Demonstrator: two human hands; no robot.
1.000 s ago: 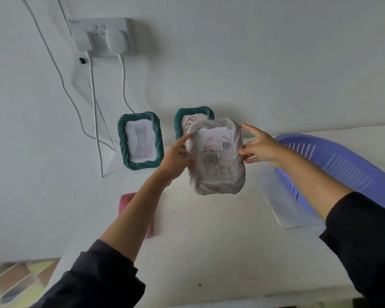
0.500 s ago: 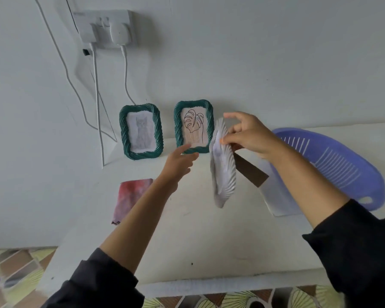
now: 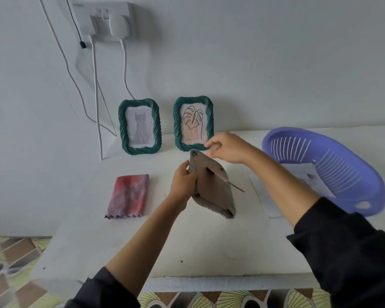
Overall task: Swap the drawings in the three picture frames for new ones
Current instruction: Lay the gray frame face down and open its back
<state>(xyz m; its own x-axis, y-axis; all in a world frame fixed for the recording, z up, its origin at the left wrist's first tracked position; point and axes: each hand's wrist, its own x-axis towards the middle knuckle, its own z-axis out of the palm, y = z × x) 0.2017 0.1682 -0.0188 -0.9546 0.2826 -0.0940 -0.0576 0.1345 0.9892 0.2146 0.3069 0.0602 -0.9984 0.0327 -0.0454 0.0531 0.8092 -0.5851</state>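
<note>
A white ribbed picture frame [image 3: 211, 190] is held tilted above the table with its brown cardboard back and fold-out stand facing me. My left hand [image 3: 182, 183] grips its left edge. My right hand [image 3: 228, 147] is at the frame's top edge, fingertips pinched there. Two green frames stand against the wall: one with a cat drawing [image 3: 121, 127], one with a leaf drawing [image 3: 177, 125]. Loose drawing sheets [image 3: 307, 176] lie at the right, partly under and inside the basket.
A purple plastic basket [image 3: 353, 174] leans at the right on the white table [image 3: 209, 241]. A folded red cloth [image 3: 128, 194] lies at the left. A wall socket [image 3: 102, 16] with white cables [image 3: 96, 85] hangs above the left corner.
The white frame has been turned from front-facing to back-facing and lowered toward the table. My left hand let go, then took its left edge again. The view tilted down.
</note>
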